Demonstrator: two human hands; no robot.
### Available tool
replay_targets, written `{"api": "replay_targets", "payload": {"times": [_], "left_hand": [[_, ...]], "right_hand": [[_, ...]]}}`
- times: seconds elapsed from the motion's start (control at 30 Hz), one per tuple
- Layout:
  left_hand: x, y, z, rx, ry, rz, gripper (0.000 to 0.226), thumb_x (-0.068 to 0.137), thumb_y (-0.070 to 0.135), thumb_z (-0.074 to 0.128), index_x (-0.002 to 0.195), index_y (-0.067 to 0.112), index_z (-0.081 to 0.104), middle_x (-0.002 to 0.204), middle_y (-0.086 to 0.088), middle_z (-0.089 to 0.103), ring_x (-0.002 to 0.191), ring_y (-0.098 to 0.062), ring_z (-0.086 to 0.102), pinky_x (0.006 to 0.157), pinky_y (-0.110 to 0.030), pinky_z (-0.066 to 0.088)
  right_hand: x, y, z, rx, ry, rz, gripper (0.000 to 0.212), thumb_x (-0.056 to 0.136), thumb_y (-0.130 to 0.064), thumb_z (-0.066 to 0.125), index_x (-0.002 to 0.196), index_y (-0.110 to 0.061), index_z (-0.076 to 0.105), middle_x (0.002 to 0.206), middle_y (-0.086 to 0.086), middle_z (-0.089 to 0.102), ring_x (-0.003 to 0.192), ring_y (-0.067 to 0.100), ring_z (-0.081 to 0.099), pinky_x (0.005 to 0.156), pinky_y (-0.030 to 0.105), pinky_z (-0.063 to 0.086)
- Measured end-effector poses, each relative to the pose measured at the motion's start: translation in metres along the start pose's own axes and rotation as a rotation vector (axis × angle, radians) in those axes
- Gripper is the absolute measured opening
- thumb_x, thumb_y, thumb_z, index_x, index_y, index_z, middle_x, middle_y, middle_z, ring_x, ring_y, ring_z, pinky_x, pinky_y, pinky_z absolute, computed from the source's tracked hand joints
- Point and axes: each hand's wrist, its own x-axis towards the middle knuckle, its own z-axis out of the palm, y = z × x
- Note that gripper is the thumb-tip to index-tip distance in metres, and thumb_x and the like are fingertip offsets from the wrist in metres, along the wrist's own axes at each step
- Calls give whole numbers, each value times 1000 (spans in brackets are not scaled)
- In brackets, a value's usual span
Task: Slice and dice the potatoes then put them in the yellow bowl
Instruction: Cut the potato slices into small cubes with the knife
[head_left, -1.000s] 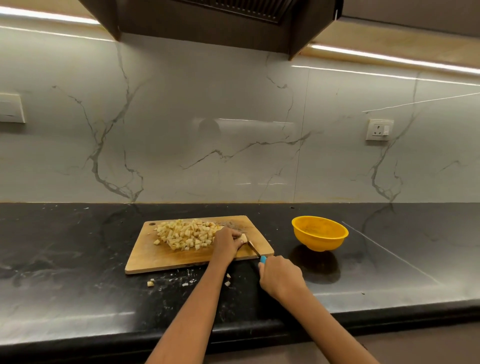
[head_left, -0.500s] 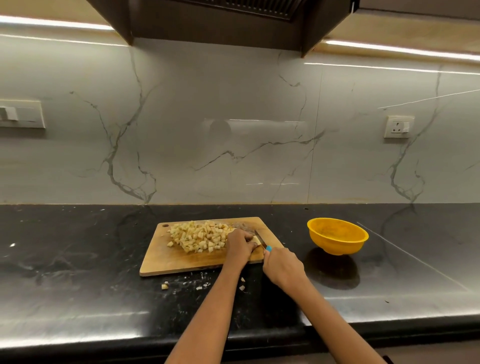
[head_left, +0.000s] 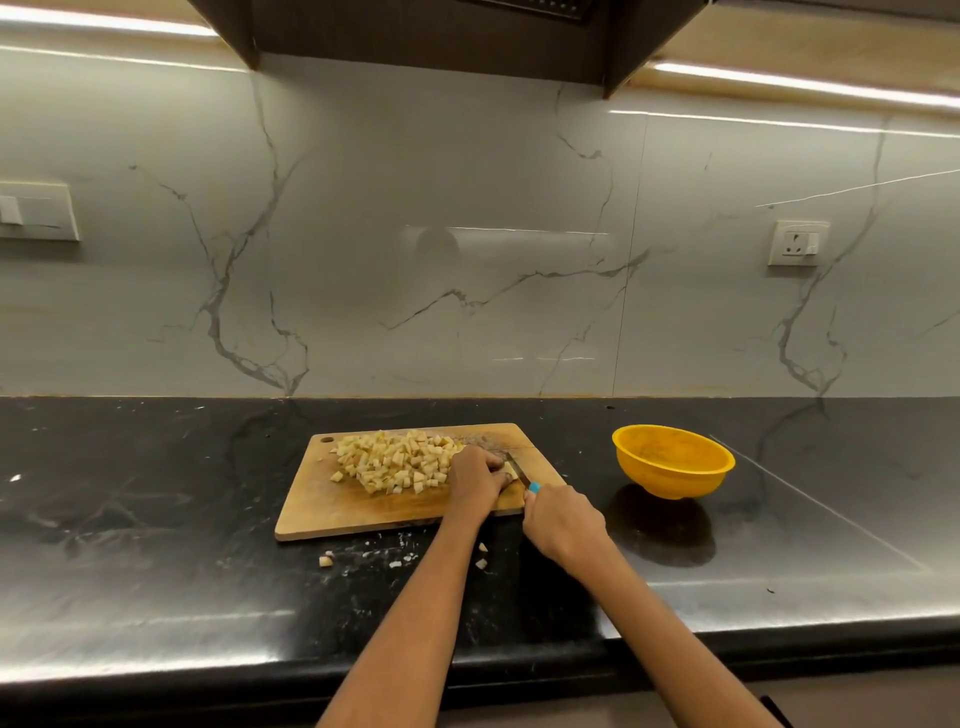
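A wooden cutting board (head_left: 332, 512) lies on the black counter with a heap of diced potato (head_left: 395, 460) on its far half. My left hand (head_left: 475, 480) holds a small potato piece (head_left: 506, 473) down at the board's right end, fingers curled over it. My right hand (head_left: 563, 522) grips a knife with a blue handle (head_left: 533, 487); its blade (head_left: 517, 466) rests against the potato piece. The yellow bowl (head_left: 672, 460) stands on the counter to the right of the board and looks empty.
A few potato bits (head_left: 325, 560) lie on the black counter (head_left: 156, 519) in front of the board. The counter's front edge runs below my forearms. A marble backsplash carries a socket (head_left: 797, 243) at right and a switch plate (head_left: 36, 210) at left.
The knife blade has shifted from near the board's front edge up against the potato piece under my left hand. The camera view has drifted, so the scene sits further right in frame.
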Motion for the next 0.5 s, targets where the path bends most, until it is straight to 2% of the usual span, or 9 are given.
{"api": "replay_targets", "payload": {"times": [0.07, 0.1, 0.17, 0.23, 0.3, 0.4, 0.5], "left_hand": [[2, -1, -1, 8, -6, 10, 28, 83, 14, 68, 110, 5, 68, 113, -8, 68, 107, -16, 61, 88, -20, 42], [2, 0, -1, 18, -9, 16, 25, 83, 14, 68, 107, 5, 69, 110, -8, 69, 104, -16, 61, 86, -21, 42], [3, 1, -4, 27, -8, 27, 23, 83, 13, 69, 103, 4, 71, 107, -9, 70, 101, -18, 62, 87, -24, 44], [2, 0, -2, 31, -2, 32, 22, 82, 13, 69, 102, 4, 71, 105, -9, 70, 101, -19, 63, 88, -26, 45], [0, 1, -1, 20, 5, 27, 23, 82, 13, 69, 103, 5, 71, 106, -8, 70, 101, -18, 63, 87, -25, 45], [0, 1, -1, 8, 17, 11, 28, 83, 14, 69, 109, 6, 68, 112, -8, 68, 106, -17, 61, 89, -24, 43], [-1, 1, 0, 15, 25, 4, 31, 83, 14, 68, 113, 5, 66, 117, -9, 66, 111, -18, 58, 94, -25, 42]], "right_hand": [[7, -3, -5, -6, -72, 5, 37, 102, -31, 34, 110, -5, 58, 104, 11, 64, 97, 25, 63, 84, 35, 50], [11, -5, -9, -5, -116, 8, 34, 102, -28, 33, 105, -4, 57, 95, 11, 63, 91, 25, 64, 81, 34, 51], [18, -12, -20, 29, -219, 43, 31, 102, -24, 31, 100, -1, 52, 76, 11, 58, 71, 22, 62, 68, 32, 52], [17, -14, -26, 44, -291, 69, 30, 102, -22, 32, 106, 2, 49, 74, 13, 57, 60, 21, 57, 56, 30, 51], [12, -13, -25, -12, -259, 38, 33, 101, -23, 35, 115, 2, 51, 83, 13, 59, 70, 23, 61, 64, 32, 53], [-10, -3, -17, -127, -137, -23, 36, 102, -28, 35, 121, -4, 54, 114, 12, 61, 103, 26, 61, 84, 33, 48], [-32, 9, -9, -179, -46, -38, 39, 103, -33, 34, 120, -7, 56, 120, 10, 61, 109, 25, 59, 86, 33, 46]]}}
